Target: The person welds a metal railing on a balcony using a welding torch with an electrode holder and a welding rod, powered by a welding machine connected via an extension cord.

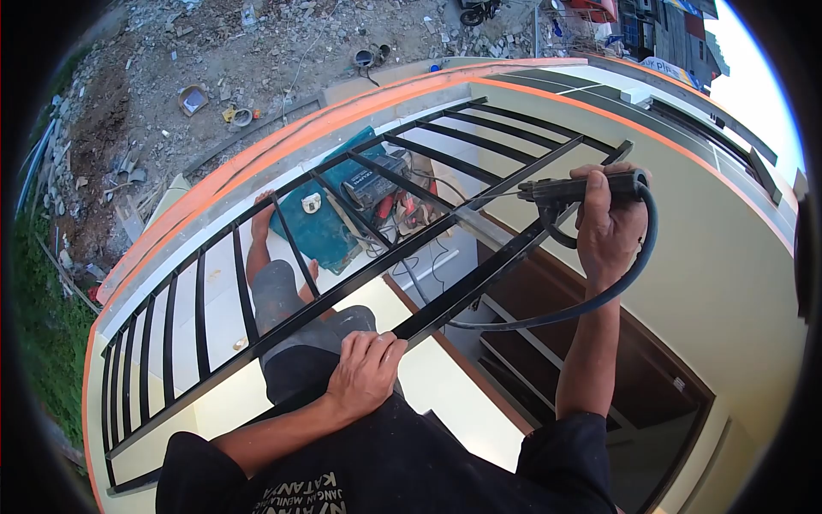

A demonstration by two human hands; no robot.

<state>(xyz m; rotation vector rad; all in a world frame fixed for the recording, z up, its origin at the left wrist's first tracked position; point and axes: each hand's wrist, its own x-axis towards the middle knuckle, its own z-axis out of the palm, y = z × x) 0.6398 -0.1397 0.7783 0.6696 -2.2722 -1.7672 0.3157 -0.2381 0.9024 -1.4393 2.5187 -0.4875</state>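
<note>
My right hand [606,221] is wrapped round a black welding electrode holder [565,190], whose thick cable [556,315] loops down below it. A thin rod points left from the holder's jaws toward a joint of the black metal frame [445,224]. My left hand [370,364] grips the near end of a black bar [479,283] of that frame, with the fingers folded over its top. Slanting across the view, the frame has many parallel bars. Whether the rod tip touches the metal, I cannot tell.
Beyond the frame, a welding machine [368,184] and a teal cloth [317,227] lie on the ledge among cables. A white roll [312,203] sits on the cloth. An orange-edged parapet [257,158] curves above rubble ground [257,60]. A dark brown door frame [651,360] stands lower right.
</note>
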